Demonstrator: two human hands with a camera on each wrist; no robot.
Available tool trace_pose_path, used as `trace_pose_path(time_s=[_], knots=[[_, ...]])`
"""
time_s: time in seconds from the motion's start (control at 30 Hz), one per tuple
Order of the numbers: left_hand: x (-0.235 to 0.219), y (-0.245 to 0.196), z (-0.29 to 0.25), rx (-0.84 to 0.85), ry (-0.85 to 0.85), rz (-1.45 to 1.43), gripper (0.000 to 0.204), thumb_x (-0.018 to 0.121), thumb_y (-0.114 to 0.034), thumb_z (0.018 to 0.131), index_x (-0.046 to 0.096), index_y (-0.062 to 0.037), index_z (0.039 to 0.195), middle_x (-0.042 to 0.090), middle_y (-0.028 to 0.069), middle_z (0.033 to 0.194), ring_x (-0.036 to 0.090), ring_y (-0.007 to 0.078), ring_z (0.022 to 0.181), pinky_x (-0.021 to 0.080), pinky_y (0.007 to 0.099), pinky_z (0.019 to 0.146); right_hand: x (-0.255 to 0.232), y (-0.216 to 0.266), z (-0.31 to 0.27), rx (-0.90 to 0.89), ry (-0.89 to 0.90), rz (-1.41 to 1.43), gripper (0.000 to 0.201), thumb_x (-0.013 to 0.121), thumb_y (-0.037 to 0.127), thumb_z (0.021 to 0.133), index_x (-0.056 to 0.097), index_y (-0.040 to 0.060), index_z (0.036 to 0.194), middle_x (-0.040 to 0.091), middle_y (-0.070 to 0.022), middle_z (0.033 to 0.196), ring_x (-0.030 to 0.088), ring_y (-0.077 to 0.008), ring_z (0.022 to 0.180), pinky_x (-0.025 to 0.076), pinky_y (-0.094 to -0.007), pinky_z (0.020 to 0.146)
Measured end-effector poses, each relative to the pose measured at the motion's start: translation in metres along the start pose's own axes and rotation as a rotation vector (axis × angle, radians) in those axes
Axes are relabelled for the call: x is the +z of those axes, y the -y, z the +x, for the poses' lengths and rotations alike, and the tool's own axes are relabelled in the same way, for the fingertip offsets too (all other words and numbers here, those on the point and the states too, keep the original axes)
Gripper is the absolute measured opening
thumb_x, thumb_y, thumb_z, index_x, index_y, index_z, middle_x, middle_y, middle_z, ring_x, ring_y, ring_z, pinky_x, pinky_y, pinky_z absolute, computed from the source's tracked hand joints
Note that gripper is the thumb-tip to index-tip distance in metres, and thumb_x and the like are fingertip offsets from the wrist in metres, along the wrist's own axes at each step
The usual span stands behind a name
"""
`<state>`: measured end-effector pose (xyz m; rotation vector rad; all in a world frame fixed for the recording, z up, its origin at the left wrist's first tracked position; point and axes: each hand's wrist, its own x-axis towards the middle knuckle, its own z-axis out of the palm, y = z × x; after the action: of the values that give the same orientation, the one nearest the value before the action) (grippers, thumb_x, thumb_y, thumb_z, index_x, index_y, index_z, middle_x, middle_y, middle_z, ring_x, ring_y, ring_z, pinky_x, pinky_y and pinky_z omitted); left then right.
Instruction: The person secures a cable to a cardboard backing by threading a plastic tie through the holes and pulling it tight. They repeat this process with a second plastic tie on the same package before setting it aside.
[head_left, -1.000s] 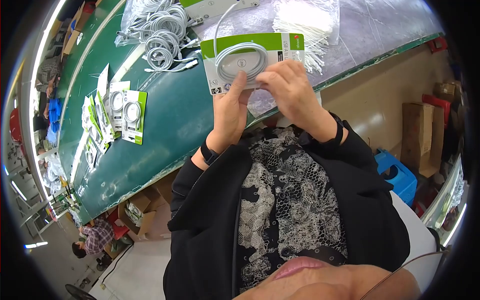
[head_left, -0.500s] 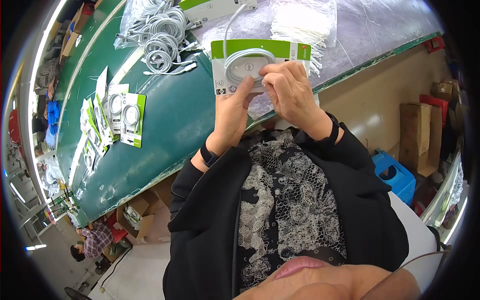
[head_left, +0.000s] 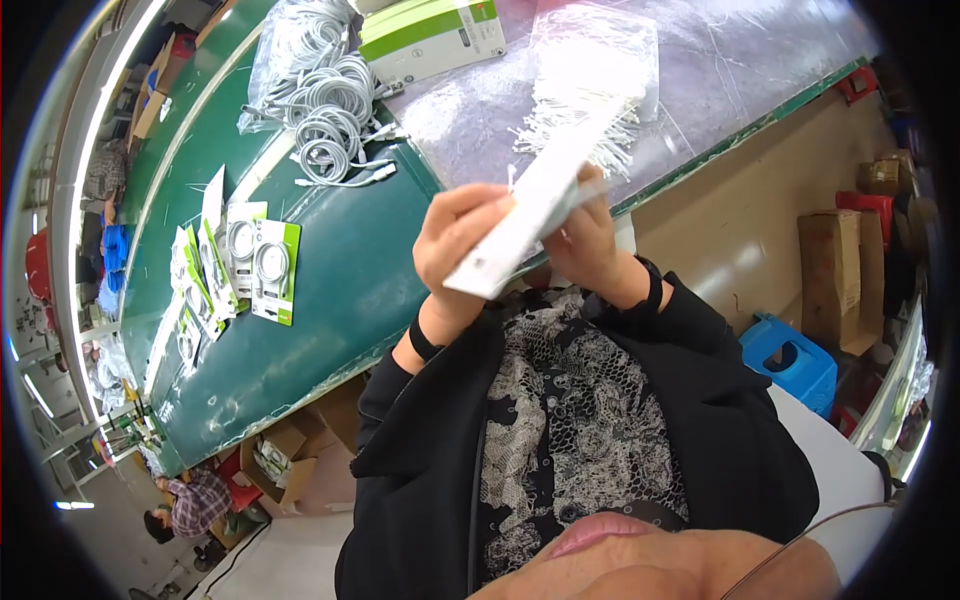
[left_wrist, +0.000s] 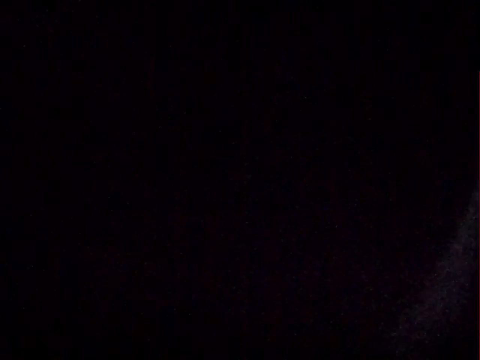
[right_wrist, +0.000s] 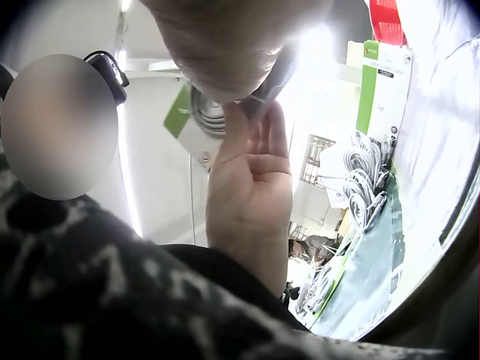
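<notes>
A carded USB cable point(head_left: 515, 232) is between the two hands over the table's near edge, tilted so its white back and edge show in the head view. The left hand point(head_left: 450, 240) grips its left side with the fingers bent over it. On the other side the right hand point(head_left: 588, 240) holds it, fingers partly hidden behind the card. In the right wrist view, the coiled grey cable point(right_wrist: 208, 112) shows on the card's green and white front, with the left hand point(right_wrist: 251, 191) below it and the right hand point(right_wrist: 232, 45) above. The left wrist view is almost black.
Several finished cable cards point(head_left: 270, 270) lie on the green table point(head_left: 350, 270) at the left. Behind are bundled grey cables point(head_left: 335, 105), a green and white box point(head_left: 430, 40) and a bag of white ties point(head_left: 590, 75). A blue stool point(head_left: 790, 365) stands at the right.
The card has turned from showing its front with the coil to a steep tilt showing its white back. Both hands have come lower, and the left hand's fingers now lie over the card.
</notes>
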<state>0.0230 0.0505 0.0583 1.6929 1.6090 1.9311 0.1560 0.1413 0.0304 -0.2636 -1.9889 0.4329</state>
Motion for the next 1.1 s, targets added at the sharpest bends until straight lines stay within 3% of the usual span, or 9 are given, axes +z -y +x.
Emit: trace_pose_path(time_s=[0.13, 0.37, 0.5, 0.67, 0.77, 0.83, 0.93, 1.03, 1.1], knots=[[-0.005, -0.006, 0.008, 0.217, 0.104, 0.038, 0.034, 0.079, -0.006, 0.067, 0.068, -0.003, 0.1, 0.063, 0.0131, 0.1, 0.063, 0.0193, 0.086, 0.052, 0.0255, 0.07, 0.0, 0.004, -0.012, -0.003, 0.018, -0.002, 0.035, 0.07, 0.007, 0.077, 0.058, 0.0017, 0.109, 0.057, -0.0142, 0.108, 0.055, -0.03, 0.097, 0.042, -0.0373, 0.086], [-0.007, -0.009, 0.011, 0.266, 0.117, 0.054, 0.035, 0.079, -0.008, 0.067, 0.069, -0.0045, 0.1, 0.063, 0.0131, 0.1, 0.064, 0.0201, 0.084, 0.053, 0.0261, 0.069, 0.008, 0.002, -0.031, 0.465, 0.229, 0.419, 0.031, 0.066, 0.008, 0.083, 0.058, 0.0021, 0.112, 0.058, -0.0119, 0.115, 0.056, -0.0261, 0.097, 0.043, -0.0352, 0.085], [-0.005, -0.003, 0.009, 0.183, 0.053, 0.039, 0.033, 0.078, -0.005, 0.068, 0.069, -0.0042, 0.1, 0.063, 0.013, 0.098, 0.064, 0.0204, 0.083, 0.052, 0.0259, 0.068, -0.012, 0.013, 0.004, 0.033, 0.12, -0.114, 0.025, 0.06, 0.006, 0.087, 0.056, 0.0017, 0.112, 0.06, -0.0068, 0.113, 0.058, -0.0197, 0.093, 0.044, -0.0329, 0.081], [0.007, 0.018, 0.003, -0.139, -0.206, -0.085, 0.032, 0.077, -0.001, 0.068, 0.07, -0.0035, 0.099, 0.063, 0.0109, 0.092, 0.064, 0.0217, 0.083, 0.051, 0.0252, 0.069, -0.002, 0.005, 0.003, 0.13, 0.106, 0.114, 0.022, 0.058, 0.006, 0.089, 0.054, 0.0005, 0.11, 0.061, -0.0039, 0.108, 0.058, -0.0168, 0.089, 0.045, -0.0316, 0.074], [0.003, 0.02, 0.005, -0.09, -0.215, -0.076, 0.033, 0.077, 0.0, 0.067, 0.07, -0.0034, 0.099, 0.062, 0.0097, 0.091, 0.064, 0.0221, 0.084, 0.051, 0.0249, 0.07, 0.003, 0.015, 0.003, 0.94, 0.086, 0.867, 0.025, 0.059, 0.006, 0.088, 0.054, -0.001, 0.112, 0.061, -0.0069, 0.11, 0.059, -0.0167, 0.095, 0.047, -0.0287, 0.075], [-0.002, 0.013, 0.013, 0.192, -0.052, 0.071, 0.035, 0.077, 0.001, 0.065, 0.07, -0.0036, 0.099, 0.061, 0.0086, 0.092, 0.064, 0.0219, 0.084, 0.051, 0.0249, 0.071, 0.006, 0.027, 0.007, 0.951, 0.031, 1.055, 0.024, 0.056, 0.006, 0.09, 0.053, -0.0007, 0.113, 0.06, -0.0071, 0.11, 0.059, -0.0168, 0.095, 0.048, -0.0287, 0.076], [-0.003, 0.001, 0.015, 0.284, 0.044, 0.022, 0.037, 0.078, 0.0, 0.064, 0.07, -0.0054, 0.1, 0.059, 0.0094, 0.098, 0.064, 0.0216, 0.085, 0.052, 0.0255, 0.071, -0.003, 0.042, 0.014, 0.965, -0.101, 1.42, 0.023, 0.052, 0.007, 0.092, 0.053, -0.0001, 0.114, 0.058, -0.0076, 0.11, 0.061, -0.017, 0.093, 0.05, -0.0288, 0.078], [-0.004, -0.003, 0.013, 0.324, 0.119, -0.013, 0.039, 0.078, 0.0, 0.064, 0.071, -0.0075, 0.101, 0.057, 0.0101, 0.104, 0.063, 0.0217, 0.087, 0.053, 0.026, 0.071, -0.018, 0.051, 0.021, 1.145, -0.079, 2.331, 0.026, 0.048, 0.005, 0.094, 0.049, -0.0003, 0.119, 0.053, -0.01, 0.119, 0.059, -0.0186, 0.098, 0.05, -0.0296, 0.084], [-0.006, -0.005, 0.011, 0.339, 0.182, -0.033, 0.041, 0.078, -0.001, 0.064, 0.071, -0.01, 0.103, 0.055, 0.0106, 0.109, 0.063, 0.0221, 0.09, 0.054, 0.0265, 0.071, -0.013, 0.038, 0.01, 1.209, 0.0, 2.384, 0.027, 0.048, 0.005, 0.094, 0.048, -0.0004, 0.121, 0.053, -0.01, 0.12, 0.058, -0.0176, 0.101, 0.049, -0.0289, 0.085]])
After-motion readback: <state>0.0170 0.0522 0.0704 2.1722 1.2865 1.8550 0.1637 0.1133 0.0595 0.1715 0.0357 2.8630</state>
